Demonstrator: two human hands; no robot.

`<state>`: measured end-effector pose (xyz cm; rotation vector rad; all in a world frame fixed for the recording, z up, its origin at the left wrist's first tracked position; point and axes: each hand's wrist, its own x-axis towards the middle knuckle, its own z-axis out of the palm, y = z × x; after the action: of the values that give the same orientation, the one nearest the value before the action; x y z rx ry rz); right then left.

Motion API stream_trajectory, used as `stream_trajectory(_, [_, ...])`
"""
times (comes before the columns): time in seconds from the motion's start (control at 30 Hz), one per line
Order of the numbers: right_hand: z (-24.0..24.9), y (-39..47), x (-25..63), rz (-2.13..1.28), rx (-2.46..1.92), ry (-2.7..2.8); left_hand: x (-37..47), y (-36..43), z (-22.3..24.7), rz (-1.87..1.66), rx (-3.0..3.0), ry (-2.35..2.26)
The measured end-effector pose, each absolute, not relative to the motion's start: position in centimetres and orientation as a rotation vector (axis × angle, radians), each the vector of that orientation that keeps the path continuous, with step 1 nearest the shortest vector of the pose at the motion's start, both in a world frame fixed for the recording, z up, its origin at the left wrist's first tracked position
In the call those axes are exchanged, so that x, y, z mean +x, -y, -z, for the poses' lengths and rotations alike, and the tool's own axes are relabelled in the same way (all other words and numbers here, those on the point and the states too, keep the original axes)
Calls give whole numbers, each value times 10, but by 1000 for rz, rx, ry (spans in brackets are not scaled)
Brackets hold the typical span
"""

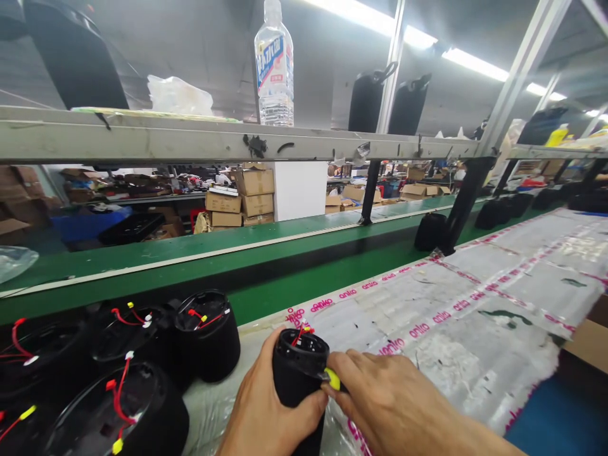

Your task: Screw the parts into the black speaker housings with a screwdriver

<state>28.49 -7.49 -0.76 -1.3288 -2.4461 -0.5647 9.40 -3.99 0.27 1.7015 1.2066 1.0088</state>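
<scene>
My left hand is wrapped round a black cylindrical speaker housing, which stands tilted with its open end up. Red wires with small yellow and white ends come out of that opening. Pinched in my right hand is a small yellow tool, its greyish tip at the housing's rim; its exact kind is hard to make out. To the left stand several similar black housings with red wires and connectors showing in their open tops.
Plastic sheeting with pink print covers the bench. Beyond it runs a green conveyor belt carrying black housings. A shelf crosses above, with a plastic bottle on it. A dark post rises at the right.
</scene>
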Motion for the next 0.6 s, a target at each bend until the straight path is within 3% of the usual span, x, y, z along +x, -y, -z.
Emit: stream_trajectory(0.6, [6, 72, 288, 485, -1351, 2475, 94, 40, -2, -972, 1695, -1242])
